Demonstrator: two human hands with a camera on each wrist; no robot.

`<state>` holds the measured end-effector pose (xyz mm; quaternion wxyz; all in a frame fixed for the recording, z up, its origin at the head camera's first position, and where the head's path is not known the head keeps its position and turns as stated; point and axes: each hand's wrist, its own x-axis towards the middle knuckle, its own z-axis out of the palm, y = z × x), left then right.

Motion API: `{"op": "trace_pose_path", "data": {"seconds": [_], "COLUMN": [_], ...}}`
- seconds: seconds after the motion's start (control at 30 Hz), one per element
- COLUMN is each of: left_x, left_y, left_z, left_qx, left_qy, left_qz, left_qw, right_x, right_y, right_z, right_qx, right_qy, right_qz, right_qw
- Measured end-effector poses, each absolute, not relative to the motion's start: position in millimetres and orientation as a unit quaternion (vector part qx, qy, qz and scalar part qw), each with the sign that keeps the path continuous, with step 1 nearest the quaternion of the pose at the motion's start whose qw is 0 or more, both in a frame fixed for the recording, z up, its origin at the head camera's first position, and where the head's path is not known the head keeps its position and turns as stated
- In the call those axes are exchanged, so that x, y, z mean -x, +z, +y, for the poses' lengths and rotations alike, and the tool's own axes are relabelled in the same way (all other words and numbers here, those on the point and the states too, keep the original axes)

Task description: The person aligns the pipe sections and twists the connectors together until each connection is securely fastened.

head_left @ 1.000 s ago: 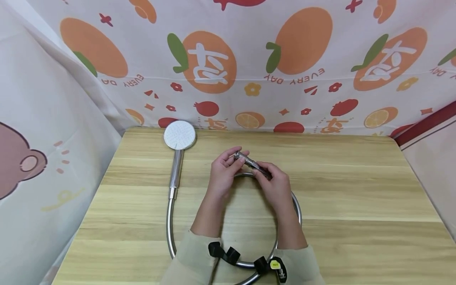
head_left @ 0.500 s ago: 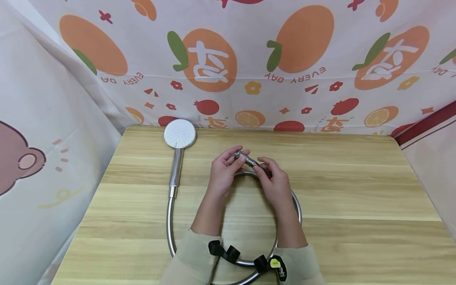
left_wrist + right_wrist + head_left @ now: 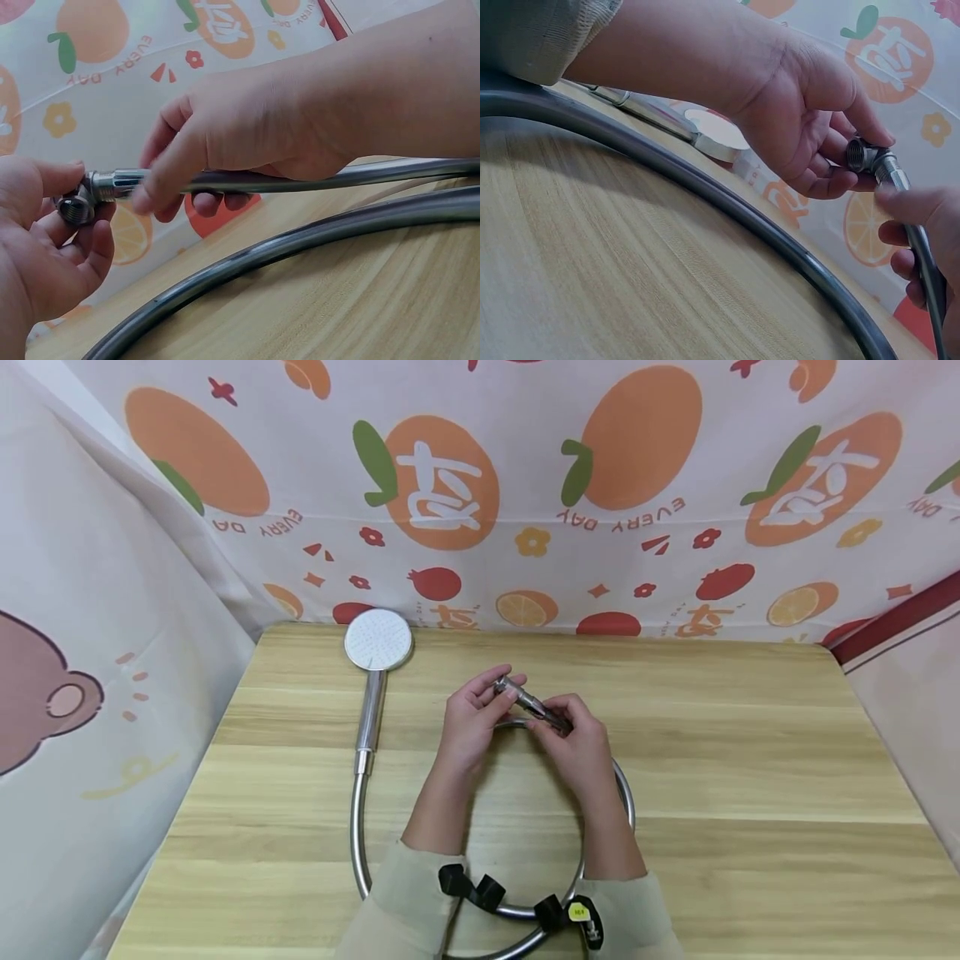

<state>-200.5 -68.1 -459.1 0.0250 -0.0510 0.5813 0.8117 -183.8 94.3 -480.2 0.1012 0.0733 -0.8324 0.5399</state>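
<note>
My left hand (image 3: 467,727) pinches a small metal elbow fitting (image 3: 77,208) between thumb and fingers, its threaded opening showing in both wrist views. On the fitting's other arm sits the ribbed end nut (image 3: 129,181) of a shower hose (image 3: 262,181), in line with it, with some thread still visible between them. My right hand (image 3: 581,747) grips the hose end at this nut, thumb on the near side and fingers curled beneath. Both hands are raised above the wooden table. At the table's left lies the hand shower (image 3: 378,642), its round spray face up.
The grey metal hose (image 3: 627,797) loops across the wooden table (image 3: 750,760) beneath my forearms and joins the hand shower's handle (image 3: 370,714). Black wrist straps (image 3: 480,891) sit on both sleeves. A fruit-print cloth (image 3: 525,485) hangs behind the table's far edge.
My right thumb and fingers have shifted around the hose nut, lifting slightly and closing on it again. My left hand keeps the elbow fitting in nearly the same place.
</note>
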Motion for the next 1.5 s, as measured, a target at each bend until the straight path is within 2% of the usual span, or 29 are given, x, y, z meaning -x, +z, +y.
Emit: {"op": "trace_pose_path", "data": {"seconds": [0.4, 0.67, 1.5], "left_x": [205.0, 210.2, 209.2], "left_y": [-462.7, -456.2, -457.3], "left_z": [-70.1, -66.4, -66.5], "left_qx": [0.063, 0.054, 0.063], "left_qy": [0.806, 0.809, 0.810], "left_qz": [0.589, 0.585, 0.582], "left_qw": [0.022, 0.024, 0.027], "right_x": [187.9, 192.3, 191.5], "right_y": [-480.8, -475.2, -477.9], "right_z": [95.9, 96.7, 94.8], "right_qx": [-0.105, -0.081, -0.069], "right_qy": [0.524, 0.543, 0.564], "right_qz": [-0.841, -0.833, -0.818], "right_qw": [0.089, 0.075, 0.089]}}
